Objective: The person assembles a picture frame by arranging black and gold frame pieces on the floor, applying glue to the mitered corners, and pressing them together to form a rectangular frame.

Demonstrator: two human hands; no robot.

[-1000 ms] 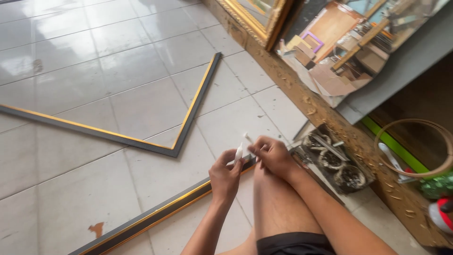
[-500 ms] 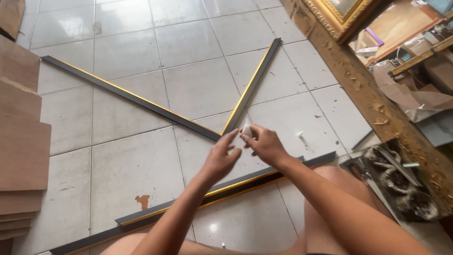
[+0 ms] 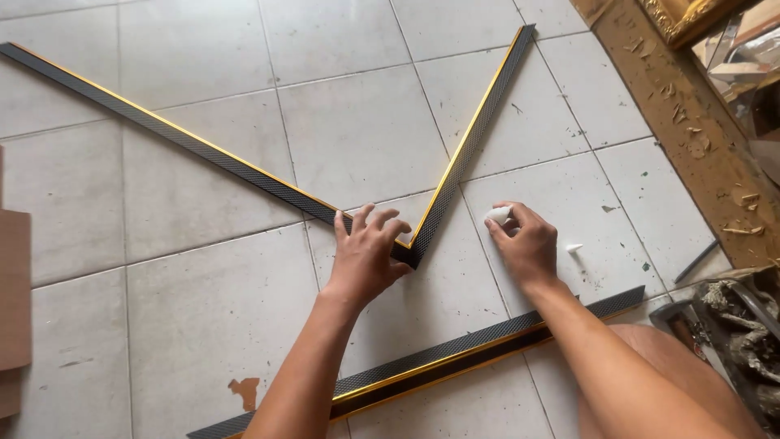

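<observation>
Two black moulding strips with gold inner edges lie on the tiled floor and meet in a V-shaped corner [image 3: 416, 252]. The long strip [image 3: 171, 138] runs to the upper left, the shorter one [image 3: 479, 130] to the upper right. My left hand [image 3: 367, 254] rests flat on the corner joint with its fingers spread. Just right of the joint, my right hand [image 3: 524, 242] is closed around a small white bottle [image 3: 497, 215]. A tiny white cap [image 3: 574, 247] lies on the tile beside that hand.
A third black and gold strip [image 3: 455, 362] lies on the floor across my forearms. Brown boards [image 3: 12, 284] are stacked at the left edge. A wooden plank with chips [image 3: 691, 138] runs along the right, with tools and clutter [image 3: 731, 321] at the lower right.
My hands were together in the air over the white bottle; now the left has dropped onto the corner joint and the right holds the bottle low by the floor. The view moved closer.
</observation>
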